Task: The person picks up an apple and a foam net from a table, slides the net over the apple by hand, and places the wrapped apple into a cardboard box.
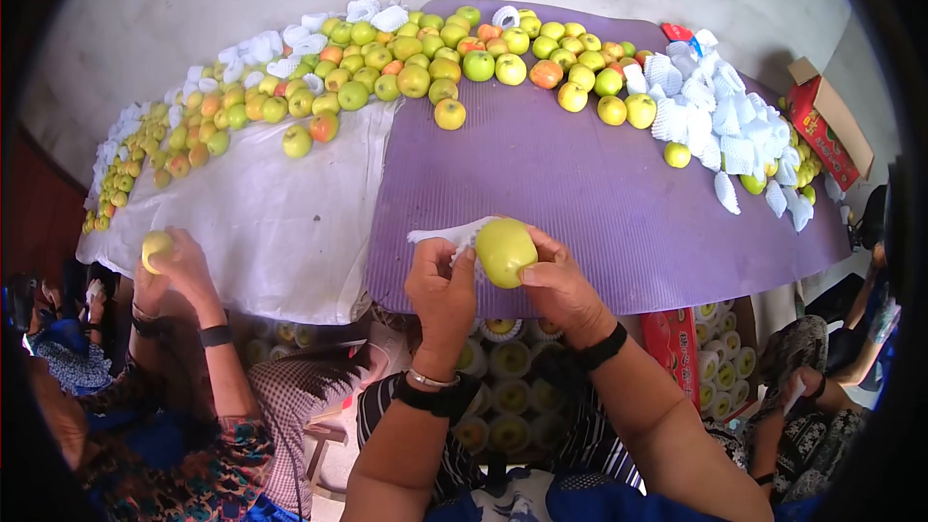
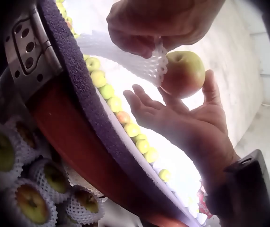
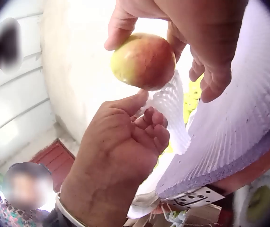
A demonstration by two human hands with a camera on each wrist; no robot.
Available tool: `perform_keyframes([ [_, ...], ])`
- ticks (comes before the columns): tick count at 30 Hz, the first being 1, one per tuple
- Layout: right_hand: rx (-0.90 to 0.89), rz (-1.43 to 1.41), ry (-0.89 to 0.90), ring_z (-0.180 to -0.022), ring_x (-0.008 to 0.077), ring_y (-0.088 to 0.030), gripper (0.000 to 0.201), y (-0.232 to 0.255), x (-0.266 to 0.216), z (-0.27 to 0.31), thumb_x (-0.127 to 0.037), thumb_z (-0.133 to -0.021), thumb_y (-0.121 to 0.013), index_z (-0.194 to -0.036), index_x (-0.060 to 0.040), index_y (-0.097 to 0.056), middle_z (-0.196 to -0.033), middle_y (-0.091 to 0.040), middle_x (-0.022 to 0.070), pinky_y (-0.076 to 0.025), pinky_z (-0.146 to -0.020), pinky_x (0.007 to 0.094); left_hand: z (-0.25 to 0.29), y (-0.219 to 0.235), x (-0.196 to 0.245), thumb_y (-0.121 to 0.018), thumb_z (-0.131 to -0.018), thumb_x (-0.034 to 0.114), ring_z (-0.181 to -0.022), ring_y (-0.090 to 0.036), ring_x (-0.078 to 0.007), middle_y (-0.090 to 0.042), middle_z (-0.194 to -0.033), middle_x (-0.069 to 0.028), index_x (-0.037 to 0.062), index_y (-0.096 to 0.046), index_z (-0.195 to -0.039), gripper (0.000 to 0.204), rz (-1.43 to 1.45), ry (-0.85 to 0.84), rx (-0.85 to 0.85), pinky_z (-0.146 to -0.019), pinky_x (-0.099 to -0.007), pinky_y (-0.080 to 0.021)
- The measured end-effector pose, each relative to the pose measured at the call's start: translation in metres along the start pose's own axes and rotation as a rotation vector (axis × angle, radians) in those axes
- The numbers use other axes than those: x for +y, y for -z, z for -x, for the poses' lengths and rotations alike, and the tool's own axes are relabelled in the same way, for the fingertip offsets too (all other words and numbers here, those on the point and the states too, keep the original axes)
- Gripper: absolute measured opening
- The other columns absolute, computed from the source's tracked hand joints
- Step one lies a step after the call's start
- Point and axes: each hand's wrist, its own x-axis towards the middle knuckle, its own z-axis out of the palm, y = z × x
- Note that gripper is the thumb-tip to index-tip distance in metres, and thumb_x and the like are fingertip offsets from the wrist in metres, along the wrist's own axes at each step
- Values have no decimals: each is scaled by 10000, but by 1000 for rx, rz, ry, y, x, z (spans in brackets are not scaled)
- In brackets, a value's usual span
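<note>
A yellow-green apple (image 1: 506,252) with a red blush on one side is up over the near edge of the purple mat. My right hand (image 1: 570,295) holds it between thumb and fingers. With thumb and fingertips, my left hand (image 1: 440,300) pinches a white foam net sleeve (image 1: 445,233). In the left wrist view the net's open end (image 2: 160,64) lies against the apple's (image 2: 184,75) side, and its length trails away from the fruit. The right wrist view shows the apple (image 3: 144,61) above the left hand's thumb, the net (image 3: 172,113) hanging beside it.
Loose apples (image 1: 416,77) line the back of the purple-matted table (image 1: 580,193). Foam nets (image 1: 715,111) are heaped at the right, by a red carton (image 1: 831,121). Below the edge stand boxes of netted apples (image 1: 509,396). At left, another person's hand (image 1: 188,271) holds an apple.
</note>
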Motion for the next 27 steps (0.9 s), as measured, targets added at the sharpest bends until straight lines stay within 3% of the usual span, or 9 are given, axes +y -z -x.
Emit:
perform_keyframes([
  [2, -25, 2, 22, -1116, 188, -476, 733, 2, 0, 1, -219, -663, -670, -1284, 58, -394, -1206, -507, 97, -341, -981, 314, 0, -2, -2, -637, -777, 28, -582, -448, -47, -510, -682, 5, 14, -518, -800, 122, -10, -5, 5, -506, -217, -381],
  [4, -181, -99, 49, -1147, 190, -454, 762, 5, 1, 2, -198, -661, -670, -1306, 70, -363, -1236, -485, 103, -318, -1001, 316, 1, -2, -1, -637, -776, 24, -584, -453, -47, -516, -677, 4, 14, -519, -800, 121, -22, -9, 11, -505, -217, -383],
  [8, -227, -53, -9, -1161, 191, -439, 768, 7, 3, 3, -210, -668, -663, -1312, 74, -356, -1253, -468, 109, -305, -1010, 315, 3, 0, -2, -638, -775, 20, -582, -461, -46, -520, -656, 5, 11, -521, -801, 121, -150, -17, 8, -503, -212, -386],
  [10, -106, -70, -107, -1113, 196, -494, 841, 5, 2, 2, -316, -628, -727, -1291, 63, -376, -1216, -509, 95, -353, -980, 300, 3, 0, -3, -637, -776, 17, -579, -462, -46, -521, -653, 7, 12, -522, -800, 118, -114, 15, 2, -503, -209, -386],
  [14, -119, -81, -101, -1083, 200, -508, 789, 11, 3, -3, -316, -647, -714, -1269, 56, -401, -1171, -532, 91, -368, -960, 310, 1, 0, 4, -600, -808, 15, -588, -484, -46, -538, -689, 3, 8, -526, -841, 81, 93, 111, -74, -506, -199, -395],
  [16, -79, -121, -45, -1041, 176, -501, 594, 11, 4, -3, -204, -723, -644, -1217, 61, -448, -1111, -548, 74, -352, -955, 321, 1, 1, 8, -581, -822, 13, -600, -494, -47, -543, -706, 2, 7, -526, -861, 68, 139, 155, -98, -509, -195, -398],
  [18, -15, -97, -25, -1034, 175, -507, 580, 7, 4, -2, -166, -723, -645, -1220, 57, -446, -1115, -546, 76, -362, -949, 315, 1, 1, 10, -556, -844, 23, -636, -508, -51, -549, -750, -4, 5, -521, -896, 65, 269, 256, -142, -529, -189, -406],
  [23, 121, 33, 14, -1015, 165, -522, 602, 4, 9, -4, -53, -685, -674, -1230, 49, -440, -1112, -544, 78, -406, -913, 302, 3, -1, 8, -538, -865, 37, -676, -500, -38, -553, -791, -4, 18, -519, -902, 46, 372, 233, -141, -577, -176, -406],
  [27, 157, 343, 71, -1010, 158, -518, 654, 8, 15, -5, -33, -641, -708, -1230, 44, -435, -1109, -533, 88, -420, -899, 296, 3, 1, 9, -545, -853, 25, -704, -494, -48, -531, -796, -2, 18, -514, -880, 42, 292, 137, -97, -602, -186, -405],
])
